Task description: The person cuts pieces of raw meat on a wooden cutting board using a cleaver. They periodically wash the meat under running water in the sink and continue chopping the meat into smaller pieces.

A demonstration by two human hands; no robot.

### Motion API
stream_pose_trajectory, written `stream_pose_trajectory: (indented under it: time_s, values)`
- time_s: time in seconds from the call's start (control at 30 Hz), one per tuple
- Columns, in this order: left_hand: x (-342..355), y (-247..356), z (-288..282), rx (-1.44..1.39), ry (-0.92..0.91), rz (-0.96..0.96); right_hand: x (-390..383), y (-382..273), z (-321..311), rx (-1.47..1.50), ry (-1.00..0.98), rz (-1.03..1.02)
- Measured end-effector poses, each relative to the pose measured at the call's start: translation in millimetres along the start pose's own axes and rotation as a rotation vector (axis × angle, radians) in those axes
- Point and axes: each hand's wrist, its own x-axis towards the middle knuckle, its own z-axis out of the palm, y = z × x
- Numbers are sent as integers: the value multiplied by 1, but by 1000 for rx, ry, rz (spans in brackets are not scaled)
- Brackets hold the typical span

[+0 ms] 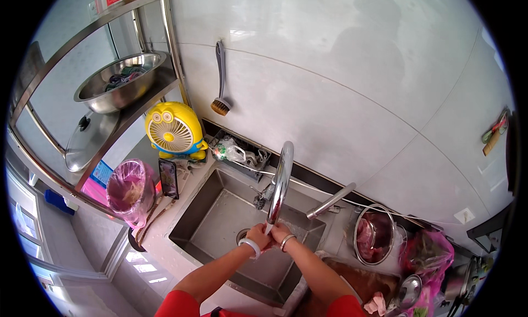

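Both hands [268, 234] seemingly clasped under faucet [280, 180], spout arcing toward sink [220, 218].

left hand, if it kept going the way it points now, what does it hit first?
The left hand points toward the right hand, under the tap spout; the two already seem pressed together, so it would meet the right hand first. Beyond that lies the sink's back wall, though depth is unclear.

At the centre of the frame we see the rectangular steel sink [220, 218], with the curved chrome faucet [279, 185] arching over it and our left hand [257, 235] and right hand [279, 233] meeting beneath its spout. Upper left of the sink sits the round yellow fan [171, 131], with the steel mixing bowl [121, 87] on the metal shelf [144, 105] above it. To the sink's right stands the lidded steel pot [375, 237].
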Motion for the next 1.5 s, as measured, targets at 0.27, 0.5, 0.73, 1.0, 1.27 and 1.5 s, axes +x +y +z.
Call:
stream_pose_trajectory:
  time_s: [0.27, 0.5, 0.73, 1.0, 1.27, 1.5]
  values:
    - [-23, -9, 19, 607, 162, 138, 15, 41, 14, 545, -224, 272]
    - [-46, -8, -35, -265, -206, -182, -7, 26, 30, 578, -383, 268]
    - [-30, -36, -37, -612, -249, -147, -17, 31, 20, 646, -374, 108]
    - [-12, -12, -37, -1143, -237, -135, -10, 87, -14, 955, -395, 94]
    - [-9, -18, -7, -1406, -266, -325, -12, 86, 0, 1117, -218, 205]
    - [20, -81, 14, -623, -280, -110, -14, 75, 10, 657, -145, 67]
